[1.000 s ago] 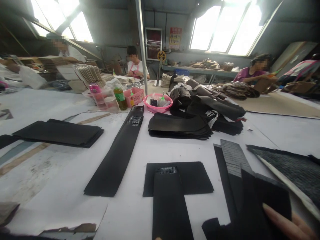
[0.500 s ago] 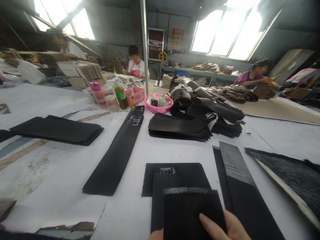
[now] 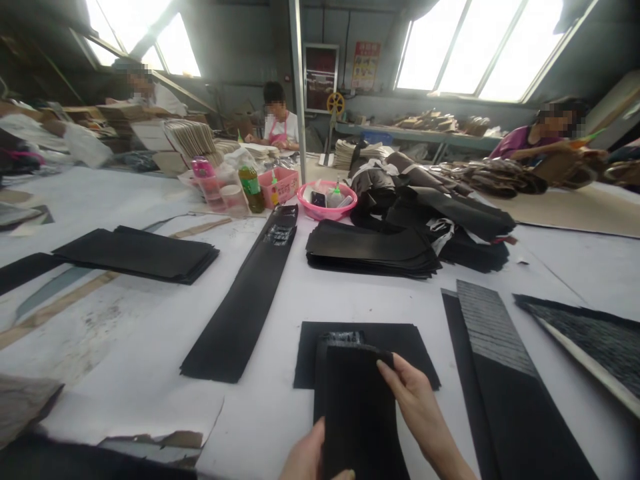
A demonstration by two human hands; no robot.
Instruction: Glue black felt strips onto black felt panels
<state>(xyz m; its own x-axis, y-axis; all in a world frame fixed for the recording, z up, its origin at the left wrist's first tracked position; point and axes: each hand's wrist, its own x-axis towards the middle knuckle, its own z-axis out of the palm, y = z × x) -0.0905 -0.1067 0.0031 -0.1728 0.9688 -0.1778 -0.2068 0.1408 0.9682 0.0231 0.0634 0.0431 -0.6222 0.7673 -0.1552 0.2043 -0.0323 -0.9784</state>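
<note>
- Since the earlier frames, the black strip (image 3: 357,407) has shifted from the right side to the centre, and both hands have come further into view at the bottom edge.
- Far left: a flat stack (image 3: 137,252) of black sheets lies on the white table (image 3: 100,333); torn card (image 3: 150,445) lies at the near edge.
- Left of centre: a long black band (image 3: 245,300) runs from the near table toward a bottle (image 3: 251,189) and a pink bowl (image 3: 327,200).
- Left hand (image 3: 307,460): at the strip's lower left edge, thumb touching it; the fingers are cut off by the frame, so grip cannot be told.
- Centre: the strip lies lengthwise over a black sheet (image 3: 410,343), its far end covering a second strip beneath.
- Right hand (image 3: 415,403): fingers extended, tips pinching the strip's upper right corner.
- Behind centre: a second stack (image 3: 370,248) beside heaped dark material (image 3: 440,210).
- Right: a grey-topped panel (image 3: 493,353) and another textured panel (image 3: 590,337) lie flat.
- Background: people sit at other benches.
</note>
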